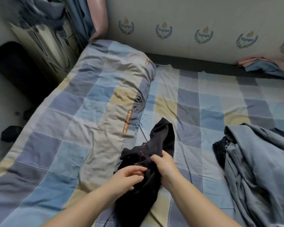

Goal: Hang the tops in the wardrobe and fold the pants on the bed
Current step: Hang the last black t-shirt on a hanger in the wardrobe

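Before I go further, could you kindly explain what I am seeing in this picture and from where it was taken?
There is no machine: a person wears a camera on the head, looking forward and down at their own two bare hands. Below lies a bed with a checked sheet, and a checked quilt bunched along its left side. Both hands work on a dark garment lying on the sheet: the right hand grips its cloth, and the left hand has its fingers curled at the fabric. To the right lies a crumpled grey-blue garment. Behind runs a pale wall panel printed with emblems.
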